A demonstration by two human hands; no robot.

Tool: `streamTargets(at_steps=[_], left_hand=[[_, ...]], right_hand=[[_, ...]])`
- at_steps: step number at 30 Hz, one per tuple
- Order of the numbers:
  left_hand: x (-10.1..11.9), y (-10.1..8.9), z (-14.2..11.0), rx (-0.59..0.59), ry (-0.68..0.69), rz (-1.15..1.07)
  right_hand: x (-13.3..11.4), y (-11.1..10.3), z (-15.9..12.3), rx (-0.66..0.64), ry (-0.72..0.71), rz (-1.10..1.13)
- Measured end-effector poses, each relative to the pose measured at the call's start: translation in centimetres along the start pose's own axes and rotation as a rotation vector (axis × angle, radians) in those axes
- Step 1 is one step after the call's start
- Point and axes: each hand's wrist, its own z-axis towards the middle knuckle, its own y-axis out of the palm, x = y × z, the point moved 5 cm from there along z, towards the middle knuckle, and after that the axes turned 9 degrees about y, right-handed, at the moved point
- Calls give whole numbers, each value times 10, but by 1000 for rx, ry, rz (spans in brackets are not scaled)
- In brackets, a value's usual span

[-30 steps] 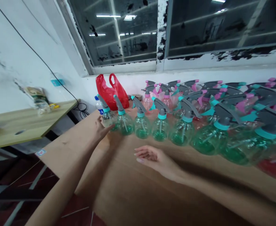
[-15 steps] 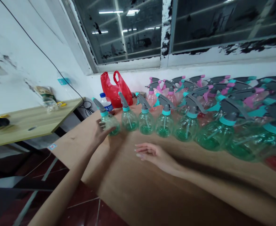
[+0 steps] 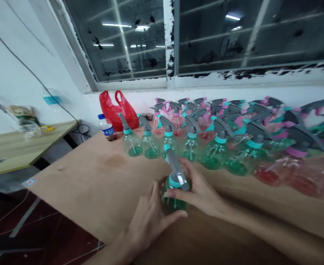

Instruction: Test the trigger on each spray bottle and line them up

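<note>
Between my two hands is a spray bottle (image 3: 175, 200), clear green with a turquoise collar and a grey trigger head. My left hand (image 3: 148, 213) wraps round the lower left side of its body, thumb across the front. From the right, my right hand (image 3: 200, 191) grips it near the collar, its thumb over the front and the fingers partly hidden behind the head. Just beyond stands a row of like green spray bottles (image 3: 151, 145), each with some green liquid at the bottom.
Pink and green spray bottles (image 3: 272, 171) crowd the right and back of the brown table (image 3: 95, 187). A red plastic bag (image 3: 118, 112) and a blue-capped bottle (image 3: 106, 129) stand at the back left. Beyond a gap is a second table (image 3: 21, 143).
My left hand has brought a green spray bottle from the row's left end towards me. My right hand has closed on it too. The view has shifted right.
</note>
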Motion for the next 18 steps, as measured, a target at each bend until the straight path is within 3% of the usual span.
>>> streamTargets(at_steps=[4, 11, 18], left_hand=[[33, 31, 30, -104, 20, 58], [77, 72, 65, -208, 122, 23], [97, 100, 78, -200, 191, -5]], right_hand=[[-8, -39, -22, 203, 77, 28], [-10, -99, -50, 482, 94, -169], [-13, -131, -67, 595, 33, -274]])
